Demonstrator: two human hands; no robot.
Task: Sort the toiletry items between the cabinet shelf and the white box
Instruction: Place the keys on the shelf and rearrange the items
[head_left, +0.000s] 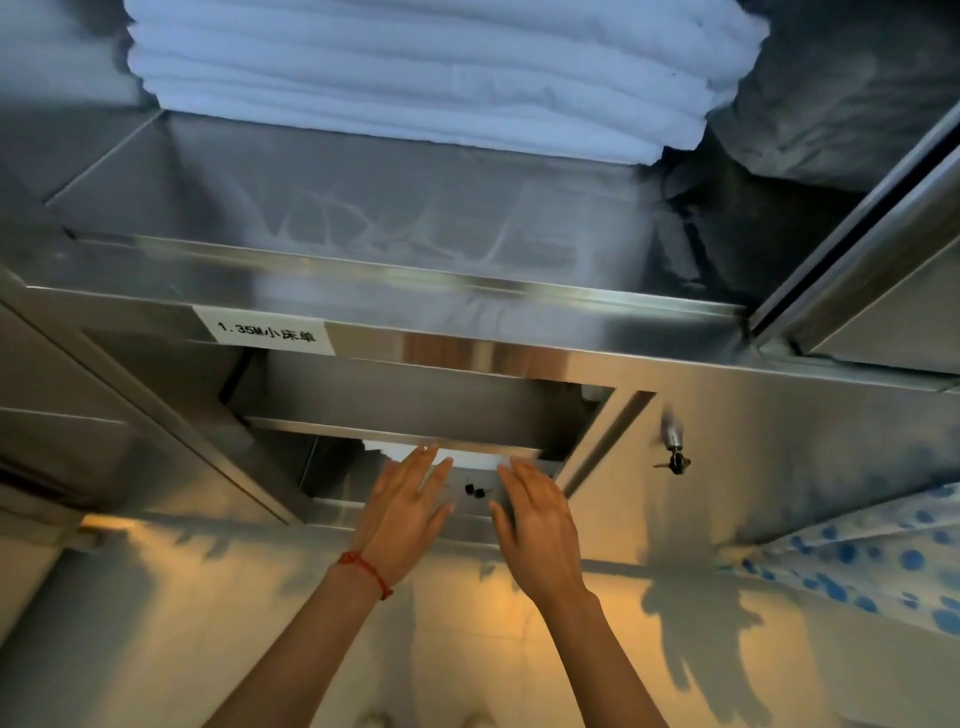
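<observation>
White box low in cabinet, just beyond both grips, left hand and right hand flat-fingered, holding nothing

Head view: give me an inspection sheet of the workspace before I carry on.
Surface: steel cabinet, lower shelf opening in front of the hands.
Job's things: white box partly visible inside the lower opening; small black items on the ledge between the hands, too small to identify.
Clutter: folded white linens stacked on the upper shelf; label on the shelf edge.
Grips: left hand and right hand open, fingers straight, reaching towards the box, holding nothing.
Cables: nothing seen.
Surroundings: keys hanging in the door lock; blue-dotted fabric at right.
</observation>
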